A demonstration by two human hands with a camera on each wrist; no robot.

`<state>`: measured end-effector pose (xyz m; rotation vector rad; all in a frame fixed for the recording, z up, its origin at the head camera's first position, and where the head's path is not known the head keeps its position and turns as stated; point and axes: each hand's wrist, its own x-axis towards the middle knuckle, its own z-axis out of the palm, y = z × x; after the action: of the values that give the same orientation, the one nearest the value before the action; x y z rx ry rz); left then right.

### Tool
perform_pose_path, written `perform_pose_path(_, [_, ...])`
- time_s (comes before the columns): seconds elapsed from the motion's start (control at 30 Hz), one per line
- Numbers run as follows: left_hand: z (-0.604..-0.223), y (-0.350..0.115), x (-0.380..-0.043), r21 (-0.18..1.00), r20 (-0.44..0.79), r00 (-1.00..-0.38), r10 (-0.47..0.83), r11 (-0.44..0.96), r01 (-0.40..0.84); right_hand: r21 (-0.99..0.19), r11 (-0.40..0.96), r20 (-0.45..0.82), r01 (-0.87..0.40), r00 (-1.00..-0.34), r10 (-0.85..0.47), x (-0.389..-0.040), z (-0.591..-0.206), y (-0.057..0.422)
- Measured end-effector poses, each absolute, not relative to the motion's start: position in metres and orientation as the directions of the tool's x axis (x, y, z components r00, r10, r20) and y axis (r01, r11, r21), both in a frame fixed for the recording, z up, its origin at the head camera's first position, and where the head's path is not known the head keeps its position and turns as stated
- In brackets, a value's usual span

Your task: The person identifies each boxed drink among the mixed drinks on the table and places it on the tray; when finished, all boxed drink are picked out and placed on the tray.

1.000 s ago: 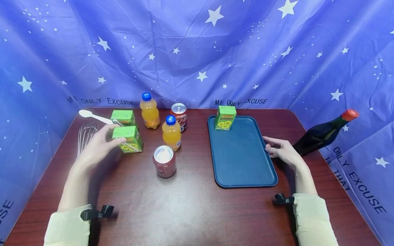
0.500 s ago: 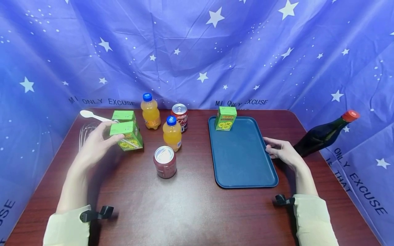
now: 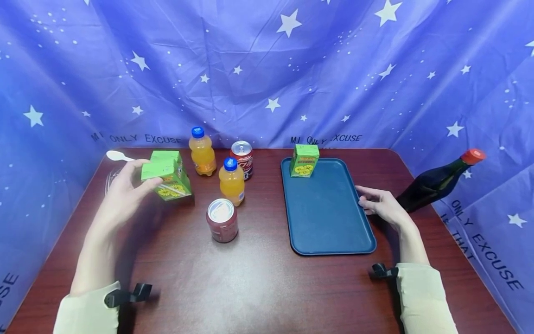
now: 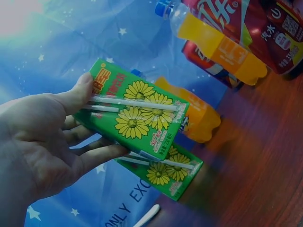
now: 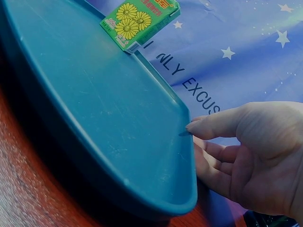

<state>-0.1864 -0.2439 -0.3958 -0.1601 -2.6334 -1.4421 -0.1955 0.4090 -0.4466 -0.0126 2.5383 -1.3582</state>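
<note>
In the head view my left hand [image 3: 121, 192] grips a green drink carton [image 3: 172, 188] with a yellow flower print, thumb on one side and fingers on the other. The carton leans to the left, a straw taped along its side [image 4: 137, 106]. Right behind it a second green carton [image 4: 173, 175] stands on the table. My right hand [image 3: 385, 206] holds the right rim of a dark blue tray [image 3: 329, 213]. In the right wrist view its thumb lies on the rim, its fingers curled at the outer side. A third green carton [image 3: 305, 161] stands upright at the tray's far left corner.
Between carton and tray stand two orange soda bottles [image 3: 203, 155] [image 3: 232, 183] and two red cans [image 3: 247, 162] [image 3: 223, 227]. A white spoon [image 3: 118, 156] and a wire whisk [image 3: 109, 178] lie left, partly hidden by my hand. A dark bottle [image 3: 434, 185] leans beyond my right hand.
My left hand has raised the carton a little and moved it left, and the carton now tilts more. My right hand and the tray have stayed in place.
</note>
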Motion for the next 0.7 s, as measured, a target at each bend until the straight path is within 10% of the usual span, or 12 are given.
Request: perform_pose_path(0.7, [-0.34, -0.214, -0.176, 0.846, 0.248, -0.969, -0.025, 0.493, 0.203, -0.819, 0.561, -0.228, 0.123, -0.966, -0.12, -0.196, -0.447, 0.409])
